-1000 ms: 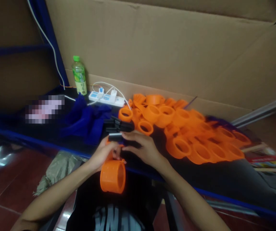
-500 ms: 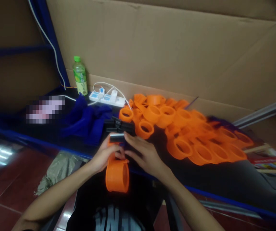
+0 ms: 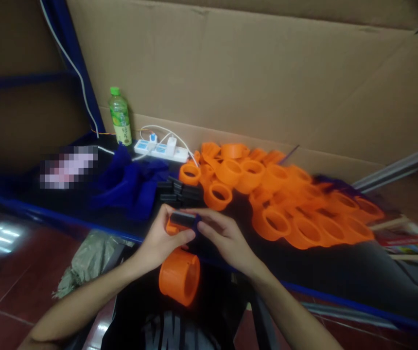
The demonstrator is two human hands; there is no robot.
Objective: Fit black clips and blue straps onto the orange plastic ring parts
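In front of my body, my left hand (image 3: 163,238) is closed round an orange plastic part with a wide ring (image 3: 174,278) hanging at its lower end. A short black bar (image 3: 182,218) lies against the upper end of this part, by my left fingers. My right hand (image 3: 227,237) pinches a small dark blue piece (image 3: 196,222) at the bar's right end; its exact shape is partly covered by my fingers. Just beyond my hands, a small pile of similar black bars (image 3: 180,190) rests on the table.
Many orange ringed parts (image 3: 274,223) lie heaped on the black table (image 3: 325,272) to the right. Blue cloth (image 3: 129,189) is at left, behind it a green-capped bottle (image 3: 120,119) and a white power strip (image 3: 163,149). A cardboard wall (image 3: 231,73) closes off the back.
The orange part has turned slightly, its ring swinging lower and to the right. The black bar has tilted and come a little nearer, and my left thumb now lies along its front.
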